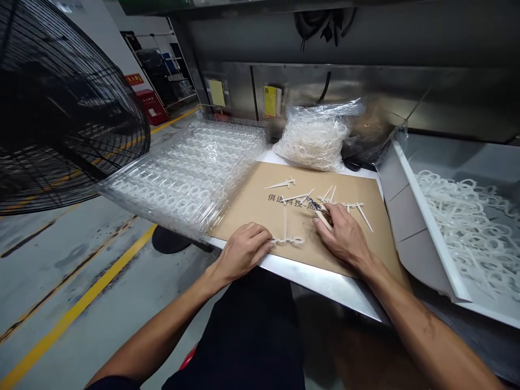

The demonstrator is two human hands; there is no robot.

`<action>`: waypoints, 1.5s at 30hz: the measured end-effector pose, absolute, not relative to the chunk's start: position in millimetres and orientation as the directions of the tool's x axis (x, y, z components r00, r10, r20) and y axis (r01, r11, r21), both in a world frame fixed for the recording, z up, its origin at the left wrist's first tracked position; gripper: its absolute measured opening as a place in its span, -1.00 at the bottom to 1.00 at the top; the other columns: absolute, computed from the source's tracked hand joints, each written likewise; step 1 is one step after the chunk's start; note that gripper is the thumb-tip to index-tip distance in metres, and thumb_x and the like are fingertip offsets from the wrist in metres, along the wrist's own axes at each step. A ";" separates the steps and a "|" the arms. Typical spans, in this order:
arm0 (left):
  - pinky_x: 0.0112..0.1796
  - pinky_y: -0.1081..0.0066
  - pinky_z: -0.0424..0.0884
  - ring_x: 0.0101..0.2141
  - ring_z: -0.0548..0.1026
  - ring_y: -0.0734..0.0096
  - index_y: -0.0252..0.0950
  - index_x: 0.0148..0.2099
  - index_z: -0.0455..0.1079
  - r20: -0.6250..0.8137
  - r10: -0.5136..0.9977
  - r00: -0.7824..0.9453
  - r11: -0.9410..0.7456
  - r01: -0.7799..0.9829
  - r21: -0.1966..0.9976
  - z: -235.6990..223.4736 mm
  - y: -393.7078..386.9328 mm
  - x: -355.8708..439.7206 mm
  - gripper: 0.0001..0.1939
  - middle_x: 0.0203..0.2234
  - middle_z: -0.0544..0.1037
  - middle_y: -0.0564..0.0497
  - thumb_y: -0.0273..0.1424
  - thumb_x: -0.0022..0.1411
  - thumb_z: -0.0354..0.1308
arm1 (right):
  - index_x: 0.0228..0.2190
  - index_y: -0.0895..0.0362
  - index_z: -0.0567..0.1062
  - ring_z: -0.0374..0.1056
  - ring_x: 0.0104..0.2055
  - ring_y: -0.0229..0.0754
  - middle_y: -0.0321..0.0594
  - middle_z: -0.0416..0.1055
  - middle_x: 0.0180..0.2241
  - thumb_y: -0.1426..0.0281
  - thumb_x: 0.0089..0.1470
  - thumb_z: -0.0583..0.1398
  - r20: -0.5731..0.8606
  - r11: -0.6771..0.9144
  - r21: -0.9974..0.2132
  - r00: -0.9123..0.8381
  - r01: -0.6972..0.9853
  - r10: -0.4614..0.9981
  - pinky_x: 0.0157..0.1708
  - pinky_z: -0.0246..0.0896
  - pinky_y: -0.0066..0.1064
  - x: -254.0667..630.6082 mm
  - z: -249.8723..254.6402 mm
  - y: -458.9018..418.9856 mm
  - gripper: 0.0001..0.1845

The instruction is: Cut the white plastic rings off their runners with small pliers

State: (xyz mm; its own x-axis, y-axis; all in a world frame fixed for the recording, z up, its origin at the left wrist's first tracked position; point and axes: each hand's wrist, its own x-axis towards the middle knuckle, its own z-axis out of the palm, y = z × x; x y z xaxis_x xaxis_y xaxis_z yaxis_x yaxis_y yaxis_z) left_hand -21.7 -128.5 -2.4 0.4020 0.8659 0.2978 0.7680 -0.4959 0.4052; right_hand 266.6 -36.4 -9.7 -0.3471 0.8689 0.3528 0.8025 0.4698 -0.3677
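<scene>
The left hand [246,248] pinches a white plastic piece [285,240]; the right hand [344,234] grips a plier-like tool [317,206]. Cardboard [244,208] lies beneath both; white sprigs [280,184] lie beyond.

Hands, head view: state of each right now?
Left hand: closed on a white plastic piece.
Right hand: closed around a pliers-like tool.

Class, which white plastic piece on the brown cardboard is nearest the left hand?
The ringed white plastic piece by the left hand, nearest the front of the brown cardboard; the other pieces lie farther back.
</scene>
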 end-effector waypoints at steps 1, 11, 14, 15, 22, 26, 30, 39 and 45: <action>-0.03 0.20 0.42 -0.12 0.51 0.21 -0.23 -0.09 0.43 0.297 0.862 0.410 -0.503 0.765 0.402 -3.2 -129.9 -18.9 -0.85 -0.16 0.60 -0.08 -0.37 0.52 0.04 | 0.10 0.21 0.43 0.45 -0.07 0.12 0.11 0.51 -0.03 0.21 0.33 0.13 0.352 0.469 -0.370 -0.347 0.802 0.869 -0.03 0.32 -0.11 266.9 -9.6 -36.4 -0.57; 0.01 0.18 0.43 -0.06 0.49 0.17 -0.25 0.09 0.47 0.208 0.877 0.433 -0.479 0.760 0.440 2.4 -122.5 -14.7 -0.76 -0.11 0.53 -0.09 -0.30 0.46 0.16 | 0.07 0.22 0.45 0.43 -0.09 0.16 0.11 0.49 -0.06 0.20 0.28 0.16 0.336 0.461 -0.447 -0.334 0.766 0.881 -0.01 0.32 -0.04 267.0 -11.8 -35.7 -0.56; -0.02 0.22 0.45 -0.11 0.51 0.23 -0.25 0.03 0.51 0.244 0.877 0.413 -0.479 0.726 0.494 2.1 -119.3 -17.5 -0.82 -0.15 0.55 -0.07 -0.34 0.45 0.16 | 0.06 0.21 0.46 0.42 -0.07 0.17 0.11 0.48 -0.06 0.21 0.26 0.18 0.316 0.447 -0.516 -0.323 0.731 0.892 0.01 0.30 -0.03 264.8 -6.3 -40.1 -0.56; -0.05 0.26 0.47 -0.14 0.53 0.27 -0.26 0.02 0.50 0.282 0.879 0.384 -0.476 0.705 0.525 2.1 -118.1 -18.1 -0.82 -0.17 0.56 -0.07 -0.36 0.44 0.18 | 0.05 0.19 0.47 0.42 -0.07 0.15 0.09 0.48 -0.05 0.20 0.26 0.18 0.306 0.440 -0.546 -0.319 0.713 0.897 0.02 0.29 -0.04 264.2 -3.6 -42.1 -0.58; -0.24 0.43 0.48 -0.33 0.52 0.45 -0.31 -0.01 0.54 0.612 0.791 0.019 -0.488 0.623 0.611 1.1 -107.1 -15.2 -0.80 -0.31 0.58 0.00 -0.34 0.36 0.32 | 0.00 0.12 0.47 0.39 -0.33 -0.12 -0.18 0.47 -0.26 0.09 0.46 0.00 0.106 0.303 -0.819 -0.390 0.487 0.915 -0.29 0.35 -0.28 259.7 12.8 -63.6 -0.58; -0.25 0.45 0.48 -0.33 0.52 0.48 -0.31 0.00 0.56 0.647 0.749 -0.145 -0.471 0.570 0.673 -5.6 -103.8 -3.6 -0.76 -0.30 0.60 0.00 -0.35 0.33 0.37 | -0.04 0.14 0.47 0.31 -0.34 -0.19 -0.20 0.42 -0.25 0.05 0.43 0.09 -0.132 -0.038 -0.981 -0.518 0.188 0.845 -0.31 0.30 -0.33 253.9 20.4 -78.9 -0.57; -0.26 0.47 0.53 -0.32 0.55 0.48 -0.32 0.00 0.57 0.663 0.737 -0.127 -0.521 0.518 0.678 -8.1 -103.0 7.3 -0.73 -0.27 0.62 -0.03 -0.38 0.28 0.42 | -0.10 0.12 0.48 0.26 -0.32 -0.20 -0.22 0.38 -0.26 0.02 0.41 0.13 -0.239 -0.156 -0.970 -0.611 0.187 0.755 -0.30 0.23 -0.34 251.1 30.5 -88.9 -0.59; -0.28 0.46 0.55 -0.30 0.57 0.46 -0.33 0.05 0.55 0.622 0.780 -0.064 -0.542 0.427 0.724 -4.3 -101.4 8.8 -0.68 -0.27 0.61 -0.04 -0.42 0.26 0.44 | -0.08 0.08 0.46 0.31 -0.29 -0.17 -0.20 0.40 -0.25 0.04 0.43 0.09 -0.278 -0.072 -0.937 -0.603 0.342 0.748 -0.39 0.21 -0.40 250.7 35.4 -90.5 -0.62; -0.29 0.46 0.53 -0.31 0.57 0.46 -0.32 0.04 0.55 0.600 0.799 -0.052 -0.530 0.410 0.742 -2.6 -100.4 8.6 -0.70 -0.30 0.60 -0.01 -0.46 0.26 0.42 | -0.06 0.09 0.47 0.35 -0.26 -0.13 -0.16 0.43 -0.24 0.04 0.42 0.09 -0.286 -0.072 -0.929 -0.585 0.362 0.759 -0.39 0.24 -0.40 250.7 35.0 -92.0 -0.60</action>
State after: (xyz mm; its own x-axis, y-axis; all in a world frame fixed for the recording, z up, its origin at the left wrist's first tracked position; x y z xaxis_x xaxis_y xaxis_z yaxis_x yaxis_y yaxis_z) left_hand 8.6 -100.4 -2.6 -0.0523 0.7985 0.5997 0.4099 -0.5304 0.7421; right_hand 250.7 -92.0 35.0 -0.5847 0.7590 -0.2864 0.3617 -0.0721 -0.9295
